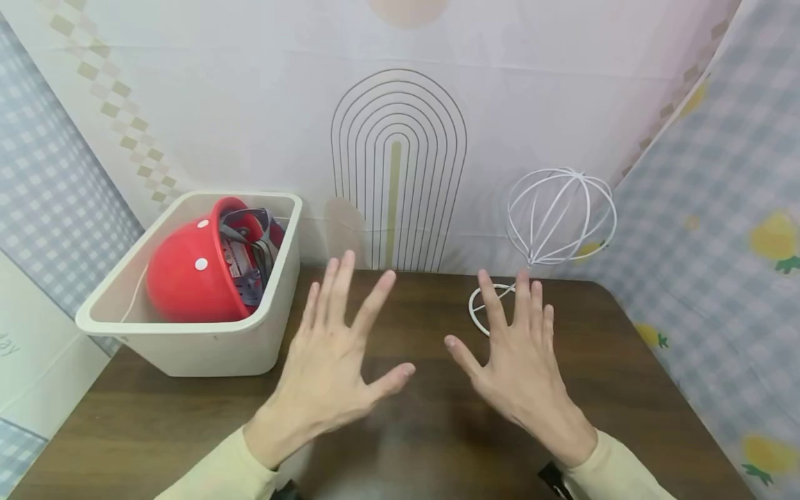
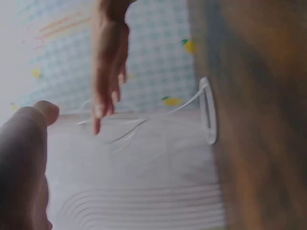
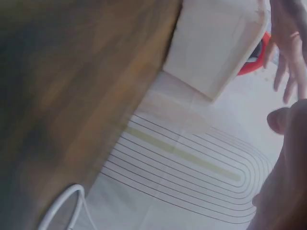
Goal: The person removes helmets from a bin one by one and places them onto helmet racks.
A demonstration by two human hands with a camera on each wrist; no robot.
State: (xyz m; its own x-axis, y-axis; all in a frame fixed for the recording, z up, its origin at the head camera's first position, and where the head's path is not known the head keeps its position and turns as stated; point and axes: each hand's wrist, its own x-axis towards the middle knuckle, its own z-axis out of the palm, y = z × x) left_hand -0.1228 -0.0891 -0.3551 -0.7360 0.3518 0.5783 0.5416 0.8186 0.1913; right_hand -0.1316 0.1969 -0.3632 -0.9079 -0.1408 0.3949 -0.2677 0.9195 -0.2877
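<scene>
My left hand (image 1: pixel 328 368) hovers over the table with its fingers straight and spread, holding nothing. To its left stands a white bin (image 1: pixel 187 347) with a red helmet (image 1: pixel 187 271) lying on its side in it; grey straps show inside the helmet. My right hand (image 1: pixel 521 368) is also spread flat in the air, with nothing in it. Just beyond its fingertips rises a white wire stand (image 1: pixel 561 215) with a balloon-shaped cage on top and a ring base (image 1: pixel 475 316), partly hidden behind the right hand. In the left wrist view the ring base (image 2: pixel 209 112) shows fully.
The brown wooden table (image 1: pixel 412 430) meets a white patterned cloth (image 1: pixel 262 104) at the back. Checked cloth (image 1: pixel 719 278) with lemon prints hangs along the right side, and more checked cloth (image 1: pixel 56 139) hangs on the left.
</scene>
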